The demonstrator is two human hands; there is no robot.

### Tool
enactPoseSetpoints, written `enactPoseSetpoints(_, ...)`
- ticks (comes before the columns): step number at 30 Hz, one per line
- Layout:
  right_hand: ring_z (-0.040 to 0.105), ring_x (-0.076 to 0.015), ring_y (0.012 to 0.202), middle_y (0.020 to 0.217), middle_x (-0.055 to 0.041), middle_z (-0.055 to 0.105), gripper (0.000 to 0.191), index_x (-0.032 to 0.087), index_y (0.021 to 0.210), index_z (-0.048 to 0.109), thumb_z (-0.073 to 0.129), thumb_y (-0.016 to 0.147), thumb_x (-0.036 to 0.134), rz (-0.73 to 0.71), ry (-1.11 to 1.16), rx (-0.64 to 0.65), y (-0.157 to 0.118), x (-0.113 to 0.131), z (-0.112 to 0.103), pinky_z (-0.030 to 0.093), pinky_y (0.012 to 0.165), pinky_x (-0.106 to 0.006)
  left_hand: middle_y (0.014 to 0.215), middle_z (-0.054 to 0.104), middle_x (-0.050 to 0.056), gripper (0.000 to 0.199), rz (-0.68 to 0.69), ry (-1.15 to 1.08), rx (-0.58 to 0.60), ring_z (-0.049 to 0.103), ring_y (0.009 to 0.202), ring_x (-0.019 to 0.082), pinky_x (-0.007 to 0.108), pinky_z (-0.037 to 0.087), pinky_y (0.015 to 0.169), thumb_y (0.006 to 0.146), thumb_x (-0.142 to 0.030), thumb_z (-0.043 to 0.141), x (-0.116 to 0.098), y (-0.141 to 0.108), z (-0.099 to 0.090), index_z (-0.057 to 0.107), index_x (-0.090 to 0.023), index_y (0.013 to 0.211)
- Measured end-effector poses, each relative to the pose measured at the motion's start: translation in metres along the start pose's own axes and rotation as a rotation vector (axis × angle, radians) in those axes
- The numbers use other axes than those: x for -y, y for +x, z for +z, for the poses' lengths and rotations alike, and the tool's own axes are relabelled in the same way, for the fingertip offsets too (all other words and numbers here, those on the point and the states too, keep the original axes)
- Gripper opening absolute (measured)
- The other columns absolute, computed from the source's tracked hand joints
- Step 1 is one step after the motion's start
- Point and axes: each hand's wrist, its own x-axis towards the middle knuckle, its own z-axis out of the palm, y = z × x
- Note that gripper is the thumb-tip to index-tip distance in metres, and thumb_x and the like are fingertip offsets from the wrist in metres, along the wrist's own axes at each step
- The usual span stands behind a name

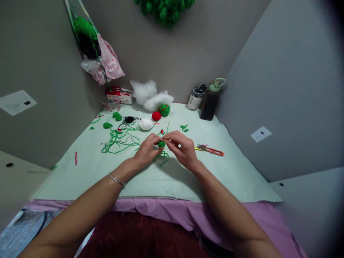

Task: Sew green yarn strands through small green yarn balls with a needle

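Over the middle of the pale green table cover, my left hand [148, 149] grips a small green crocheted piece [161, 144] between thumb and fingers. My right hand [183, 147] meets it from the right, thumb and fingers pinched at the top of the piece; what lies in that pinch is too small to make out. Just beyond the fingertips sits a tiny red and white bit [162, 132]. Cut green yarn scraps [163, 154] lie beneath the hands. Orange-handled thread snips [212, 150] rest right of my right hand, partly over something yellow.
Loose green yarn [115, 143] tangles at left, near black yarn [129, 119]. Behind are a white ball [146, 124], a red ball [156, 115], a green ball [164, 109] and white stuffing [145, 92]. A bottle [210, 104] and a pen holder [195, 99] stand back right.
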Motion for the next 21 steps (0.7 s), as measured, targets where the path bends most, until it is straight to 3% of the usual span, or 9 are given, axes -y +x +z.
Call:
enactPoseSetpoints(3,0.056,-0.0108,0.049,0.07,0.0015,0.067,0.024,0.023,0.094,0.053,0.055,0.099,0.046,0.299,0.376,0.058,0.005,0.005,-0.007,0.039,0.047,-0.023,0.1,0.066,0.004,0.021,-0.109,-0.072,0.029,0.063,0.09,0.018,0.034,0.052,0.086,0.083,-0.029,0.072,0.003,0.0,0.0,0.068,-0.022,0.103)
enactPoseSetpoints(5,0.044,-0.0091,0.04,0.053,0.0075,0.053,0.03,0.023,0.089,0.05,0.059,0.096,0.05,0.408,0.51,0.068,0.009,0.004,-0.017,0.031,0.042,-0.022,0.101,0.068,0.004,0.024,-0.169,-0.148,0.018,0.065,0.092,0.019,0.036,0.053,0.089,0.081,-0.029,0.073,0.003,0.001,0.0,0.065,-0.021,0.102)
enactPoseSetpoints(9,0.018,-0.0075,0.042,0.049,0.012,0.023,0.034,0.024,0.082,0.049,0.068,0.089,0.051,0.414,0.609,-0.113,0.016,0.001,-0.046,0.018,0.042,-0.022,0.091,0.068,0.003,0.022,-0.223,-0.225,-0.006,0.065,0.086,0.018,0.036,0.054,0.086,0.076,-0.027,0.077,0.004,0.005,-0.001,0.064,-0.02,0.092)
enactPoseSetpoints(13,0.011,-0.0105,0.045,0.055,0.0102,0.013,0.033,0.026,0.083,0.048,0.063,0.092,0.053,0.348,0.562,-0.274,0.02,0.0,-0.07,0.019,0.041,-0.024,0.092,0.069,0.003,0.024,-0.245,-0.268,-0.029,0.066,0.088,0.019,0.037,0.054,0.087,0.075,-0.028,0.078,0.007,0.006,-0.003,0.067,-0.02,0.094)
enactPoseSetpoints(16,0.015,-0.0107,0.046,0.057,0.0092,0.017,0.028,0.026,0.086,0.05,0.062,0.093,0.049,0.333,0.572,-0.293,0.021,-0.001,-0.074,0.02,0.042,-0.025,0.094,0.071,0.004,0.026,-0.274,-0.309,-0.047,0.066,0.09,0.019,0.036,0.054,0.087,0.075,-0.031,0.079,0.007,0.007,-0.004,0.068,-0.02,0.097)
enactPoseSetpoints(21,0.04,-0.0105,0.052,0.061,0.0054,0.049,0.023,0.024,0.097,0.055,0.068,0.09,0.041,0.341,0.553,-0.161,0.017,-0.003,-0.055,0.032,0.051,-0.024,0.095,0.071,0.004,0.034,-0.311,-0.409,-0.062,0.065,0.087,0.018,0.034,0.054,0.083,0.072,-0.033,0.082,0.001,0.008,-0.007,0.069,-0.018,0.101)
